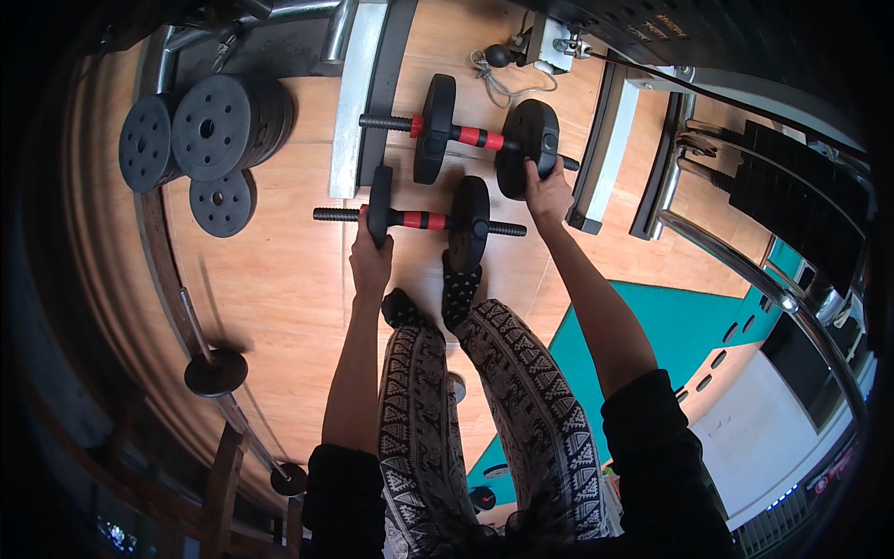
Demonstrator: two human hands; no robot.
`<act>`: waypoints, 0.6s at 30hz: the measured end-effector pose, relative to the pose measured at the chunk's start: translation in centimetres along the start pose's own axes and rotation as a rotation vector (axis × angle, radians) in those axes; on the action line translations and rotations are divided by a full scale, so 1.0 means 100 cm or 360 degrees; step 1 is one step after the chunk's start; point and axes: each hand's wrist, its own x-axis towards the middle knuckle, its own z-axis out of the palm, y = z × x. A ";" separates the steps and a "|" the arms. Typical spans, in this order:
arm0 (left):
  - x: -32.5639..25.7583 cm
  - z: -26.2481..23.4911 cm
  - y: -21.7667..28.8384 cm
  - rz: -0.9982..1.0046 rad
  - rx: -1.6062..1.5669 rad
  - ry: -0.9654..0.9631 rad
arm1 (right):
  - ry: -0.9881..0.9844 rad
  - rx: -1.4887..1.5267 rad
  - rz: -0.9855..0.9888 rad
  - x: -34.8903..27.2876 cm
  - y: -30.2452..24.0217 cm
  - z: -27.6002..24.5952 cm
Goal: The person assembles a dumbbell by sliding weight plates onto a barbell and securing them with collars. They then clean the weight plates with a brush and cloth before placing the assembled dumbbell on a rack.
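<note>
Two dumbbells on wooden floor (279, 279), one hand on each.

Largest first: weight-machine frame (372, 93) at top; stack of black plates (209, 126) far left. Far dumbbell (480, 138), red-banded grip, lies just beyond near dumbbell (424, 220), both roughly parallel. Right hand (547, 191) rests on far dumbbell's right plate, fingers curled over its rim. Left hand (371, 256) is closed around near dumbbell's left plate. Socked feet (438, 298) sit just below near dumbbell.

Left fingers (371, 244): you can't see them; they curl behind the near plate (379, 205).
Machine (652, 28): cut off at top.
</note>
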 end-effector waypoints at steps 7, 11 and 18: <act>0.016 0.009 0.048 0.0066 0.0197 -0.0051 | -0.0216 -0.0219 -0.0024 0.065 -0.023 -0.036; 0.029 0.011 0.055 0.0058 0.0359 -0.0132 | -0.0423 -0.0231 0.0005 0.056 -0.044 -0.059; 0.056 0.006 0.080 0.0093 0.0800 -0.0226 | -0.0438 0.0336 -0.0065 -0.064 0.020 -0.013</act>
